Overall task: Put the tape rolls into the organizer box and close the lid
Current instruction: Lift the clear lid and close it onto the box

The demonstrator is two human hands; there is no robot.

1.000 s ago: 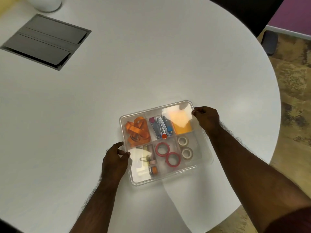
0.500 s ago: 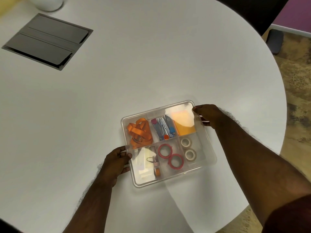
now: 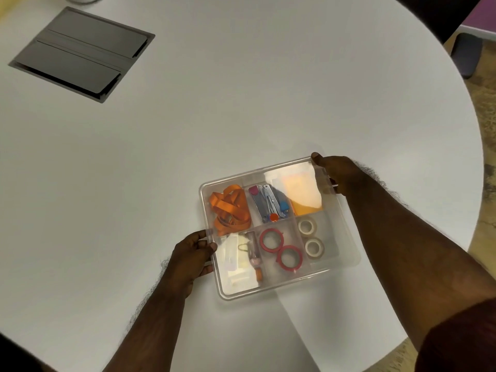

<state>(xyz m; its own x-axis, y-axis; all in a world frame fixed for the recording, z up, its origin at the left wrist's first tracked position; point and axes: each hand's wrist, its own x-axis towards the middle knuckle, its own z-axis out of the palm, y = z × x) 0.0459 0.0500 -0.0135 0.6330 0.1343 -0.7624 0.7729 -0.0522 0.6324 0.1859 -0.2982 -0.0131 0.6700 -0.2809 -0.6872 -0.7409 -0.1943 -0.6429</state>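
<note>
A clear plastic organizer box (image 3: 346, 260) lies on the white round table, with its clear lid lying over the top. Through the lid I see two red tape rolls (image 3: 281, 248) in the front middle compartment and two beige tape rolls (image 3: 310, 237) in the front right one. My left hand (image 3: 192, 257) grips the box's left edge, thumb on the lid. My right hand (image 3: 339, 174) holds the far right corner of the lid and box.
Other compartments hold an orange ribbon (image 3: 230, 208), metal clippers (image 3: 268, 202), orange paper (image 3: 303, 194) and small items. A grey cable hatch (image 3: 80, 53) is set in the table at the far left. The table edge curves close on the right.
Both hands have kept their hold on the box edges. The box and lid look the same; the view has shifted slightly.
</note>
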